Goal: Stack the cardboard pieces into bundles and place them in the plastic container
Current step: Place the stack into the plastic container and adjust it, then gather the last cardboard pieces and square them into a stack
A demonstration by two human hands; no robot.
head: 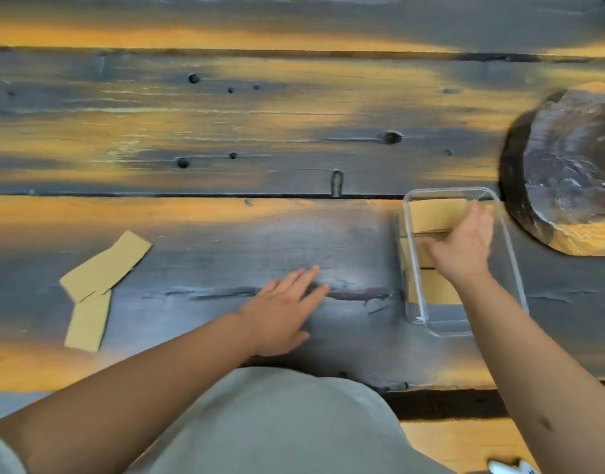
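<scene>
A clear plastic container (418, 268) stands on the dark wooden table at the right. Bundles of tan cardboard pieces (434, 215) lie inside it, in its far and middle parts. My right hand (463, 248) reaches over the container, fingers straight, resting on the cardboard inside. My left hand (284, 311) lies flat on the table, to the left of the container, fingers straight and holding nothing. At the left of the table lie loose cardboard pieces (104, 268), one overlapping another, with a further piece (87, 321) below them.
A round dark wooden slab (567, 165) sits at the far right, just beyond the container. The table's front edge (431, 388) runs in front of my body. The planks have knots and holes.
</scene>
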